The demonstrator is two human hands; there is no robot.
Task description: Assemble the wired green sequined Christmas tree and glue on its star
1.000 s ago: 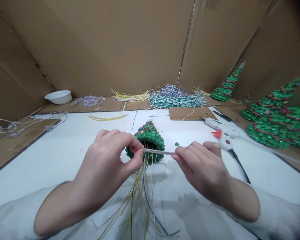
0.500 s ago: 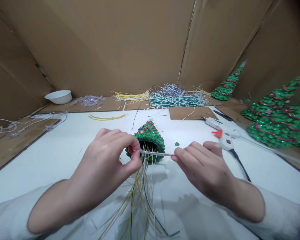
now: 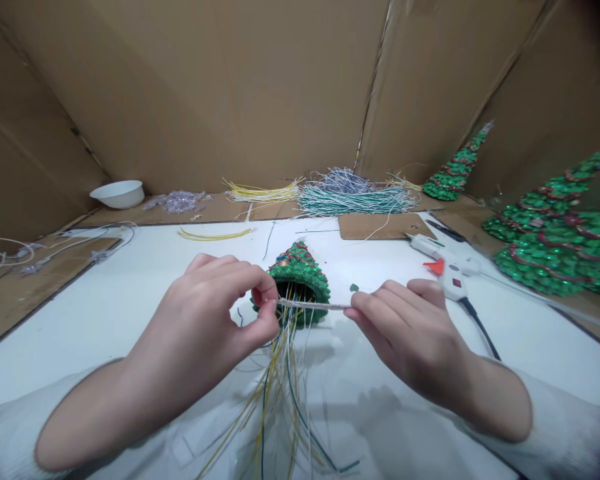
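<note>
Hands (image 3: pixel 215 313) (image 3: pixel 405 333) pinch pale strip (image 3: pixel 313 305) before tree (image 3: pixel 300 270).

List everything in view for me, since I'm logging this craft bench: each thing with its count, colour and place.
small tree: one, green sequinned with red trim, lying at the centre of the white sheet, base open toward the camera
loose wires: a bunch, yellow, white and green, trailing out of that base
white strip: one, stretched between both hands
glue gun: one, white with orange nozzle, right on the sheet
wire piles: green-white, lilac and yellow, far edge
yellow wires: a few, far left on the sheet
finished trees: several, green, right side
white bowl: one, far left
clear pieces: a heap, beside the bowl
white cable: left, on cardboard
left hand: pinching the strip's left end
right hand: pinching its right end
</note>
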